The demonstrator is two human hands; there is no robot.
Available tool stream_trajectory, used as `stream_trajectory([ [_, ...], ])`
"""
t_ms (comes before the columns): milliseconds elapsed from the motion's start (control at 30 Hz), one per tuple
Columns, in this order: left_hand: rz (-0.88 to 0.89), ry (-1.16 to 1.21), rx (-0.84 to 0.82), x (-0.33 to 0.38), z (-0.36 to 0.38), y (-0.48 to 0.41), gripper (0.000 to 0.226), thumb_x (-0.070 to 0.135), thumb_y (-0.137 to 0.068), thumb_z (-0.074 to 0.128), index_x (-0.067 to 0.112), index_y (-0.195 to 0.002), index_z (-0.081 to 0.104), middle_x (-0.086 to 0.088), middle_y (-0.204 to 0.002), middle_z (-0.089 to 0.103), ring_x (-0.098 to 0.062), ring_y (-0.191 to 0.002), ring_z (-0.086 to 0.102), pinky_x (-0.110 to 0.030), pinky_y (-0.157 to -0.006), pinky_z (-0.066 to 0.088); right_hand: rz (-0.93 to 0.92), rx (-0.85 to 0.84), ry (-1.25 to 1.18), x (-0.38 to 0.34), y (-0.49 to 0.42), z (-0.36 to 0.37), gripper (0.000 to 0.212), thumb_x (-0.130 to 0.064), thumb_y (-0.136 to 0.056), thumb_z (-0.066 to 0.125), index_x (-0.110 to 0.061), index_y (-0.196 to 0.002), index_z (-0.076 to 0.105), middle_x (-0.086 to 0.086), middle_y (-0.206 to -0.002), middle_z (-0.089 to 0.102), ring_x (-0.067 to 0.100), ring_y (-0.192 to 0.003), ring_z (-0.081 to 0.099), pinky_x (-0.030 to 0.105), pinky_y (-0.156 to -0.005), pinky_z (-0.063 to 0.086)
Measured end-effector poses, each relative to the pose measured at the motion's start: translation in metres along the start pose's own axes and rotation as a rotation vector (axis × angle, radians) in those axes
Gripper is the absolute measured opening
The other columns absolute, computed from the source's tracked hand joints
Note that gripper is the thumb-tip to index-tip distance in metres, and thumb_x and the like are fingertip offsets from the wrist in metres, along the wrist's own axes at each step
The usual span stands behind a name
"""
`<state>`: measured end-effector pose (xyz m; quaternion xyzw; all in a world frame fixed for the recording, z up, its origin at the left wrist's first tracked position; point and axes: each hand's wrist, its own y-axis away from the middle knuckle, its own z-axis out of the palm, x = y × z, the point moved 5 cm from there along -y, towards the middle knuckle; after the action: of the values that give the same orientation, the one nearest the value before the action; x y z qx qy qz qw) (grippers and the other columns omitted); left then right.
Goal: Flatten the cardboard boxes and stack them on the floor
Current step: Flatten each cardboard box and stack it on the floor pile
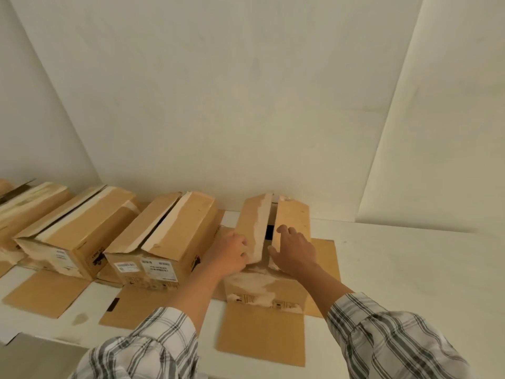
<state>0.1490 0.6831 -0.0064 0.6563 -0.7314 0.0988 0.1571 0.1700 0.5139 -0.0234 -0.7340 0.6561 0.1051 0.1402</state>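
Rightmost cardboard box (pixel 262 289) stands on the white bench (pixel 410 269), close to the wall (pixel 246 105), with its bottom flaps splayed flat on the bench around it. Top seam is parted; dark gap shows between the two top flaps.

Left hand (pixel 232 253): fingers curled round the near end of the left top flap (pixel 254 228), gripping its edge. Right hand (pixel 296 250): fingers spread and straight, lying on the right top flap (pixel 293 214). The thumb sits at the flap's inner edge; can't tell if it hooks under.

Three more boxes to the left in a row: neighbouring box (pixel 169 233) just beside the left hand, third box (pixel 82 228), fourth box (pixel 30 203). All still standing as boxes, tops loose. Grey floor (pixel 41 356) shows at lower left, with no stack in view.

Handling, as a judgement:
- Looks empty and light, so one hand should shift it.
- Corrugated board is stiff across a panel and weak along the scored folds, so it should collapse if pushed at opposite corners, not on a face.
- Paper skin is torn pale along the seam and front, so those edges may rip further.
- Best hold is the flap's free edge near a corner, or the side walls at the vertical creases.
- The surface is dry and matt, so slip is unlikely.
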Motion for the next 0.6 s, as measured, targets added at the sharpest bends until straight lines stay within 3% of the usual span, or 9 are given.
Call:
stream_trajectory([
  [133,0.034,0.01,-0.018,-0.013,0.001,-0.027,0.033,0.024,-0.098,0.05,0.023,-0.131,0.053,0.006,-0.144,0.038,-0.016,-0.124,0.047,-0.033,-0.095,0.045,0.061,-0.013,0.076,-0.013,-0.014,0.016,0.063,-0.047,-0.092,0.054,-0.018,-0.143,0.032,0.004,-0.138,0.042,0.028,-0.124,0.044,0.042,-0.093,0.045],
  [367,0.081,0.008,0.057,0.006,0.016,-0.062,0.033,0.033,-0.098,0.049,0.025,-0.13,0.051,0.005,-0.136,0.044,-0.018,-0.107,0.056,-0.034,-0.083,0.05,0.15,-0.057,0.193,-0.011,-0.012,0.029,0.07,-0.05,-0.091,0.055,-0.021,-0.146,0.024,0.005,-0.145,0.031,0.03,-0.127,0.041,0.044,-0.095,0.042],
  [467,0.133,-0.014,0.065,0.019,0.026,-0.068,0.035,0.034,-0.099,0.049,0.025,-0.132,0.048,0.003,-0.137,0.044,-0.021,-0.118,0.049,-0.039,-0.092,0.048,0.209,-0.048,0.164,-0.01,-0.011,0.03,0.063,-0.04,-0.092,0.053,-0.022,-0.146,0.025,0.004,-0.146,0.032,0.03,-0.126,0.042,0.045,-0.094,0.044],
  [600,0.178,-0.09,0.096,0.03,0.026,-0.075,0.036,0.03,-0.098,0.05,0.022,-0.133,0.046,-0.001,-0.137,0.043,-0.025,-0.121,0.045,-0.039,-0.095,0.044,0.227,0.057,0.165,-0.006,-0.016,-0.004,0.054,-0.021,-0.093,0.053,-0.021,-0.143,0.031,0.004,-0.135,0.043,0.025,-0.111,0.055,0.037,-0.08,0.052],
])
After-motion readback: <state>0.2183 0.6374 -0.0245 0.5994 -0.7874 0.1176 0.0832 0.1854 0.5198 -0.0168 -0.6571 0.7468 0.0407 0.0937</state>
